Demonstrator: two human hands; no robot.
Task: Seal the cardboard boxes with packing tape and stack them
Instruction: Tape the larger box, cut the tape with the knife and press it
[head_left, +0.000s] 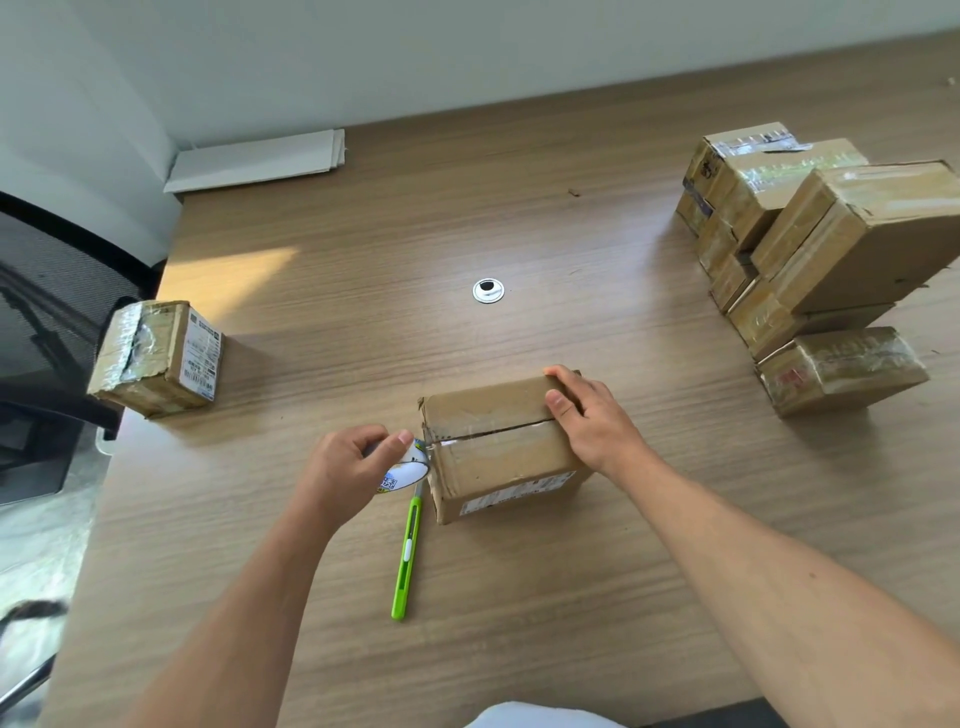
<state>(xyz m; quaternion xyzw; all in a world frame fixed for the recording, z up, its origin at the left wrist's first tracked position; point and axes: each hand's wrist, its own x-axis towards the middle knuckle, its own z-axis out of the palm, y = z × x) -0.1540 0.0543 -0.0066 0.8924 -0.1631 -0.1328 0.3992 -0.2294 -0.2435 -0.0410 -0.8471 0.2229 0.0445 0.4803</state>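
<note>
Two bare forearms reached in from the near edge over the wooden table (519, 597) toward the cardboard box (498, 457), which sat on the table in front of the person with its top flaps closed and a dark seam running along the top.

The left hand (345, 460) was at the box's left end. Its fingers were curled round a tape roll (405, 470) and its thumb was on the roll's rim. The roll was tilted and touched the box's left face level with the seam, where a short bit of clear tape met the cardboard.

The right hand (587, 421) lay on the box's right end, with its fingers hooked over the far top edge and its thumb pressed down beside the seam.

A green utility knife (407, 561) lay flat just off the box's near left corner. Its blade end was under the roll and its handle pointed toward the camera.

Well to the left of the box a small taped box (161, 358) with a shipping label stood near the table's edge. Beyond the box on the right was a stack of boxes (810, 249), already taped and piled unevenly. Straight beyond the box, a round cable grommet (488, 291) was set in the tabletop.
</note>
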